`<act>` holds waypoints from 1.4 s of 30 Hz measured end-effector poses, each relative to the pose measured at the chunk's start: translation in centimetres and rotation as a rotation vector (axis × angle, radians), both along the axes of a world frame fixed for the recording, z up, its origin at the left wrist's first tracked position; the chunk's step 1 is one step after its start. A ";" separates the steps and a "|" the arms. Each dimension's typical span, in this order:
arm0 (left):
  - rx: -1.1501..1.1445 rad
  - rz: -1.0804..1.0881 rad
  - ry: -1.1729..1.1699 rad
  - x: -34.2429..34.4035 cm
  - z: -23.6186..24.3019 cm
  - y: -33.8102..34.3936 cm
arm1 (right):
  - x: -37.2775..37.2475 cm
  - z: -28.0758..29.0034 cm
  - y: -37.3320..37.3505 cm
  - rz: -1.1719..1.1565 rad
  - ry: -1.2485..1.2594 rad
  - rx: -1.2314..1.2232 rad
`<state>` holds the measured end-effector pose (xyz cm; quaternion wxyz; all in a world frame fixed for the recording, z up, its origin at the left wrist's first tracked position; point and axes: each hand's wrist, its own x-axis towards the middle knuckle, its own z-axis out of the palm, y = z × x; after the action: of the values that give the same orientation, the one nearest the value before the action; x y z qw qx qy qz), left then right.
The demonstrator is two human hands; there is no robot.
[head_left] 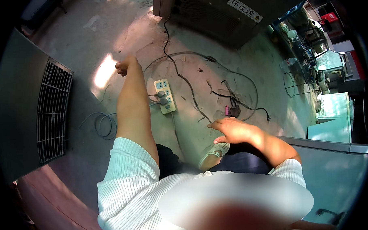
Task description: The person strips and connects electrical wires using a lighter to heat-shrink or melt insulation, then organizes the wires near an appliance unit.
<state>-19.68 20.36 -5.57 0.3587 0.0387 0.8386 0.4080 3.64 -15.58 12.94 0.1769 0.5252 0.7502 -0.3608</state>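
Black cable (183, 80) runs loose across the bare concrete floor (120, 32), from the grey metal cabinet (217, 16) at the top down past the white power strip (164, 95) toward the person's feet.

Left hand (123, 66): arm stretched far forward, fingers curled, seen end-on. Cannot tell whether it grips anything; nothing shows in it. It is well apart from the strip and from the cable.

Right hand (231, 129): palm down, fingers loosely spread and pointing left, holding nothing. It hovers above a light-coloured shoe (213, 152). Nearest things: a thinner black cord (248, 86) looping round to a plug end at the right, and a small dark part with a pink piece (231, 111) just beyond the fingertips. No contact visible.

Hands are well apart from each other.

Handling judgement, cable: light, limp, rubbery sheath, not fragile. It will drag and snag on grit and on the other cords it crosses. Best taken mid-run in a closed fist, or at the moulded plug body, not by pulling on the wire near a plug.

Handling judgement, power strip: rigid plastic, light, two plugs seated in it. Grasp by the long sides of the housing, clear of the sockets; seated plugs will tug it sideways.

Also present: grey unit with a wire grille (50, 107) at left, a coil of pale blue-grey wire (105, 126) on the floor beside it.
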 end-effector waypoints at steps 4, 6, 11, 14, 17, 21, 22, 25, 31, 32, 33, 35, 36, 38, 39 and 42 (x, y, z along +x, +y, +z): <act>-0.146 -0.007 -0.122 1.3 -1.6 0.1 | 0.2 -0.2 0.2 -0.063 -0.066 -0.025; -0.137 0.043 -0.148 1.5 -1.8 1.5 | -0.4 -0.1 0.5 -0.058 -0.047 0.002; 0.074 -0.071 -0.076 3.9 -0.1 1.9 | -1.3 -0.3 -0.3 -0.095 -0.024 -0.051; 0.048 -0.073 0.004 4.0 -0.4 1.9 | -1.7 -0.3 -0.4 -0.070 -0.057 -0.099; 0.083 0.077 -0.010 3.3 -2.8 3.2 | -2.5 0.0 -0.2 0.008 -0.113 -0.040; 0.037 0.048 0.044 3.2 -1.5 2.6 | -2.5 0.0 -0.6 0.014 -0.053 0.020; 0.031 0.039 0.071 2.9 -1.1 2.5 | -2.5 -0.1 -0.6 0.011 -0.048 0.022; 0.137 -0.125 -0.096 1.8 -3.1 3.4 | -2.1 -0.4 -0.6 0.007 -0.052 0.027; 0.136 -0.396 -0.095 1.7 -7.9 6.6 | -2.1 -0.7 0.4 -0.011 -0.052 -0.041; 0.144 -0.441 -0.052 2.3 -7.8 6.1 | -1.8 -0.7 0.5 -0.021 -0.050 -0.051; 0.153 -0.484 -0.008 3.0 -7.7 5.4 | -1.7 -0.7 0.5 -0.036 -0.050 -0.058; 0.161 -0.515 0.004 3.9 -6.2 4.3 | -1.8 -0.7 0.3 -0.059 -0.046 -0.073; 0.162 -0.504 -0.028 4.1 -5.7 4.2 | -1.8 -0.8 0.3 -0.066 -0.036 -0.071; 0.183 -0.478 -0.042 3.7 -5.7 4.7 | -1.8 -1.1 0.6 -0.065 -0.016 -0.063; 0.201 -0.470 -0.024 3.9 -6.4 5.6 | -1.6 -1.5 0.7 -0.066 -0.006 -0.041; 0.154 -0.531 -0.025 6.1 -3.9 3.8 | -0.3 -3.3 -0.4 -0.129 -0.011 -0.033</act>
<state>-13.60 24.20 -9.51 0.4596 0.2793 0.7612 0.3625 3.39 -15.94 9.67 0.1660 0.5715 0.7078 -0.3807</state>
